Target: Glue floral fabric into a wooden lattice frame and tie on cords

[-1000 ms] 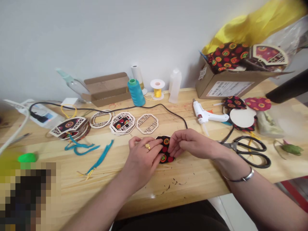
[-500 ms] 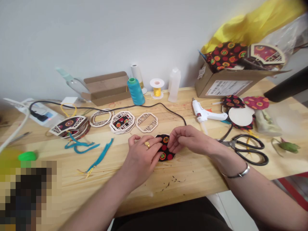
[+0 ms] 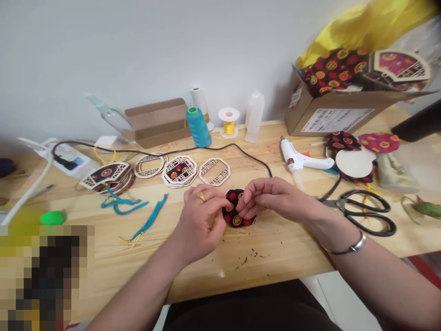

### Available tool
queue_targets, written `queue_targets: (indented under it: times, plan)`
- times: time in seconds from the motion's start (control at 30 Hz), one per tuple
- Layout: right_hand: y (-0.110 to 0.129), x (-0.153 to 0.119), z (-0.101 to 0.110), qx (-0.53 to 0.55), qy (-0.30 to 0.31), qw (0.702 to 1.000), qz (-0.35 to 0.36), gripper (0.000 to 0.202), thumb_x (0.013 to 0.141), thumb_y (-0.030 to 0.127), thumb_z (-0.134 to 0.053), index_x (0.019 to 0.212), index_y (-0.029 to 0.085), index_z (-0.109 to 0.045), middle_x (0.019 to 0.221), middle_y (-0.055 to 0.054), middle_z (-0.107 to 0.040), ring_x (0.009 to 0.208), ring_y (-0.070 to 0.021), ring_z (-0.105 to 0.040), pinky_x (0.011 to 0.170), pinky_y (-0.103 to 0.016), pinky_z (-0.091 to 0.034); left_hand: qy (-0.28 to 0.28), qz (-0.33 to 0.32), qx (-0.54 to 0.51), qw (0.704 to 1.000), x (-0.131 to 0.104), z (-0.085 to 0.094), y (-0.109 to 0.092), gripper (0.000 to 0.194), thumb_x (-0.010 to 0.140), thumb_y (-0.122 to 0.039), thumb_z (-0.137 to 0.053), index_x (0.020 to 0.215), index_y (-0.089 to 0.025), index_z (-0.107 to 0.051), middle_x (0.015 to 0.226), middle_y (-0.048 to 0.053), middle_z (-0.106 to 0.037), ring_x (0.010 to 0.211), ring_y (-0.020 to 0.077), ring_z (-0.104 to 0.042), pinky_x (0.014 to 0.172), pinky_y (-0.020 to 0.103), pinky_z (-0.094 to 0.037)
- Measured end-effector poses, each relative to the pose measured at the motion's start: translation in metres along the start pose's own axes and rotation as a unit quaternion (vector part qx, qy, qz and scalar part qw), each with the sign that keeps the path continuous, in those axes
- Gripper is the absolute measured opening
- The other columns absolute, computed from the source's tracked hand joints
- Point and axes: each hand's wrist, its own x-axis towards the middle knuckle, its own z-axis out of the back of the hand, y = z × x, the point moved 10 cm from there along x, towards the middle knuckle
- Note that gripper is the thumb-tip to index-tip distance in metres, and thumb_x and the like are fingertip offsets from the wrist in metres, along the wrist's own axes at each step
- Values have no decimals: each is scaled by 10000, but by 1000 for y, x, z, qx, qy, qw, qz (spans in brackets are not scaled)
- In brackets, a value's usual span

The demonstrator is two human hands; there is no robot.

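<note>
Left hand [image 3: 202, 221] has curled, uncovering more patterned fabric [image 3: 234, 216].

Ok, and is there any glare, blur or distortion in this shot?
In the head view, a small glare spot near the front edge of the table; the box at right looks stretched and tilted, likely wide-lens distortion; fine print on its label is too soft to read; coarse pixel blocks hide the lower left corner.
</note>
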Motion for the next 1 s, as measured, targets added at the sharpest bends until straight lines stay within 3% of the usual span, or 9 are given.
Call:
queue_targets:
  times: [0.17,0.47,0.63,0.83,0.9,1.0]
  plan:
    - [-8,3,-5,-27,18,999,-14,191,698,55,-459,819,129,-588,889,-66,-692,815,-155,-686,812,-341,-545,95,-4,33,995,-2,-23,-3,124,787,-150,-540,777,-192,-656,791,35,-660,950,257,-503,841,481,-319]
    - [-11,4,-5,-101,17,994,-23,301,665,9,-383,853,118,-591,912,-79,-670,867,-171,-672,835,-369,-535,127,15,65,990,-3,-31,3,98,802,-186,-540,762,-200,-629,808,35,-647,936,254,-484,811,459,-305]
    - [-9,4,-6,-109,17,994,-20,301,672,2,-376,852,111,-591,913,-80,-665,850,-159,-671,822,-348,-542,100,27,106,989,-2,-23,9,109,796,-164,-530,752,-212,-617,759,18,-648,916,251,-501,804,467,-279]
    - [-12,4,-5,-104,16,994,-24,301,676,-5,-371,850,118,-584,891,-67,-664,833,-153,-675,806,-337,-546,-17,108,179,978,-1,4,27,57,789,-187,-548,785,-217,-595,792,43,-675,949,289,-508,794,472,-293]
    - [-12,4,-5,-105,15,994,-25,305,675,-8,-371,853,118,-584,892,-66,-664,833,-151,-676,809,-335,-546,-26,119,165,979,-2,3,27,32,801,-204,-545,784,-211,-571,790,46,-664,942,280,-508,796,454,-322]
    - [-12,3,-5,-108,15,994,-23,307,670,-10,-372,845,122,-587,887,-59,-664,821,-141,-674,801,-316,-547,3,116,139,983,-2,-9,23,43,803,-237,-554,783,-204,-535,837,59,-640,965,278,-487,802,433,-348]
